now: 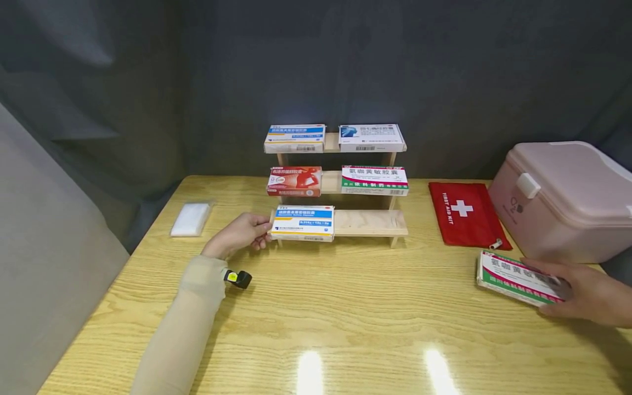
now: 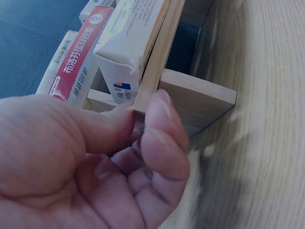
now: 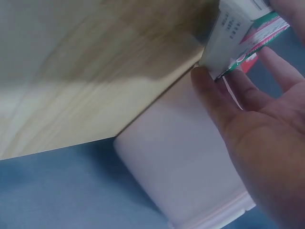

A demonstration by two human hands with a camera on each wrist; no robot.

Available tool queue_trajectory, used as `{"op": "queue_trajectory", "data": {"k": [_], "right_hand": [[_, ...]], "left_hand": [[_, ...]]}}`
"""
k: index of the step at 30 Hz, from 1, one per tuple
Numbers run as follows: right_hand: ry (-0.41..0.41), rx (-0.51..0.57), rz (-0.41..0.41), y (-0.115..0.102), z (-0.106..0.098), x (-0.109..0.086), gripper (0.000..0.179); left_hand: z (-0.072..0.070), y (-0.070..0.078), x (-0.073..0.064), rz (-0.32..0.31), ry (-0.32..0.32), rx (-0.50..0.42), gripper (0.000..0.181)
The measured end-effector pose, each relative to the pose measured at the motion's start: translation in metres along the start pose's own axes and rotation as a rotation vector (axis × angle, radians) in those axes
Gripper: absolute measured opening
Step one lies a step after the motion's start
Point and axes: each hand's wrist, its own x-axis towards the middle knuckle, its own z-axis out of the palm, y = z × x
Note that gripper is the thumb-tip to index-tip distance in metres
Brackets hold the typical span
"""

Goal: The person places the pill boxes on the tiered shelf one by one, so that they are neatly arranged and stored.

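Note:
My left hand (image 1: 244, 233) pinches the left end of the lowest board of a three-tier wooden shelf (image 1: 370, 220), thumb above and fingers beneath. Right beside the thumb, a blue-and-white medicine box (image 1: 302, 224) lies on that board. In the left wrist view the board's end (image 2: 159, 57) runs between thumb and fingertips. At the right, my right hand (image 1: 587, 291) grips a white, green and magenta medicine box (image 1: 515, 278) by its right end, over the table in front of the pink case. The right wrist view shows the thumb against the box's white side (image 3: 226, 40).
On the middle tier sit a red box (image 1: 294, 181) and a green-and-white box (image 1: 374, 180); the top tier bears two more boxes. A red first aid pouch (image 1: 459, 225) lies beside the pink case (image 1: 558, 214). A clear-wrapped white pack (image 1: 190, 219) lies at the left.

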Motion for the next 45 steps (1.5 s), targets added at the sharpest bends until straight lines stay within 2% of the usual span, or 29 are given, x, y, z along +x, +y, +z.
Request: {"op": "queue_trajectory", "data": {"k": [7, 11, 13, 17, 25, 28, 35, 45], "right_hand": [[0.028, -0.016, -0.030, -0.024, -0.015, 0.016, 0.099], [-0.039, 0.047, 0.002, -0.041, -0.027, 0.033, 0.098], [-0.050, 0.074, 0.002, -0.050, -0.032, 0.042, 0.097], [-0.018, 0.110, -0.041, -0.069, -0.040, 0.064, 0.093], [-0.099, 0.157, -0.026, -0.111, -0.053, 0.111, 0.092], [-0.108, 0.168, -0.045, -0.123, -0.056, 0.128, 0.092], [-0.109, 0.186, -0.074, -0.142, -0.057, 0.158, 0.093], [-0.089, 0.240, -0.106, -0.159, -0.038, 0.184, 0.095]], "left_hand": [[0.000, 0.001, -0.001, -0.002, -0.002, -0.019, 0.029], [0.000, 0.001, -0.001, -0.005, 0.000, -0.017, 0.029], [0.000, 0.001, -0.001, -0.008, 0.001, -0.013, 0.029], [0.000, 0.000, -0.001, 0.000, 0.001, 0.002, 0.029], [0.000, -0.003, 0.000, 0.002, 0.011, 0.014, 0.029], [-0.001, -0.002, 0.000, 0.007, 0.007, 0.024, 0.029], [0.000, 0.002, 0.000, -0.001, 0.006, 0.034, 0.028], [-0.001, 0.001, 0.000, -0.006, 0.004, 0.034, 0.028]]}}
